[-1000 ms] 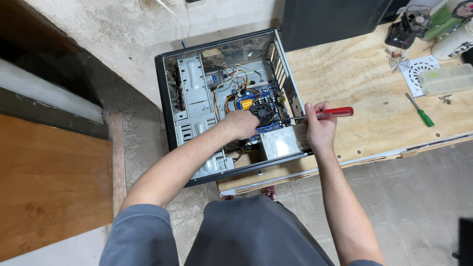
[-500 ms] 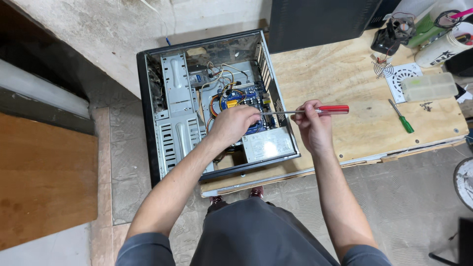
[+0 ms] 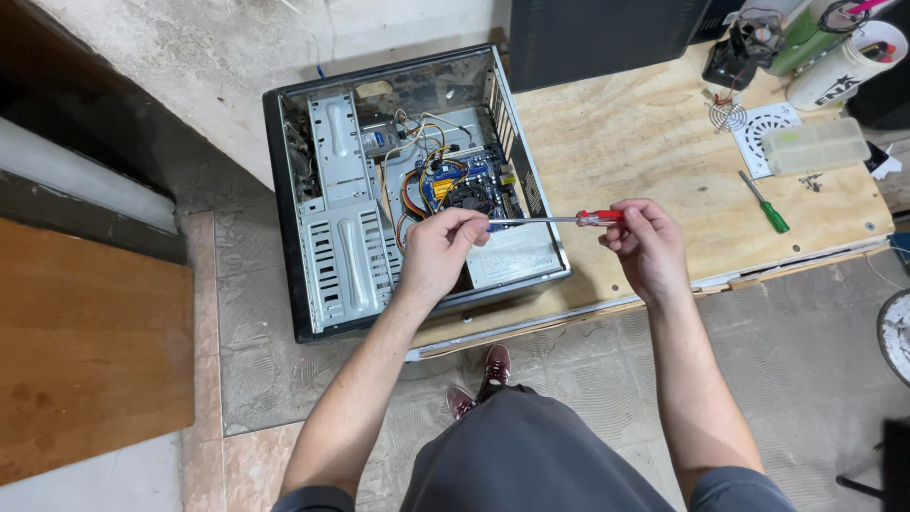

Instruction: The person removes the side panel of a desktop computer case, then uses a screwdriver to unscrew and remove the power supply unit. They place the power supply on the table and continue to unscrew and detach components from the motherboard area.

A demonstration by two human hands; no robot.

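At centre frame, your two hands hold one red-handled screwdriver [image 3: 555, 220] level above the open computer case [image 3: 417, 190]. Your right hand [image 3: 645, 248] is closed around the red handle, just right of the case's edge, over the plywood bench [image 3: 654, 161]. Your left hand [image 3: 438, 254] pinches the far end of the metal shaft between thumb and fingertips; whether a screw sits at the tip, you cannot tell from this view. Both hands are shut on the tool, apart from each other with the bare shaft between them.

Below your left hand, the case lies on its side, panel off, overhanging the bench's left edge. Inside: grey drive bays to the left, a blue motherboard [image 3: 469, 180] with a dark fan near the middle, coloured cables looped across it.

Right of frame, on the bench: a green-handled screwdriver [image 3: 766, 204], well apart from your right hand; above it a clear plastic box [image 3: 815, 145] resting on a white round-grilled plate [image 3: 758, 128]. At upper centre stands a black panel [image 3: 607, 38]. At bottom centre, your shoes [image 3: 483, 379] show on the tiled floor.
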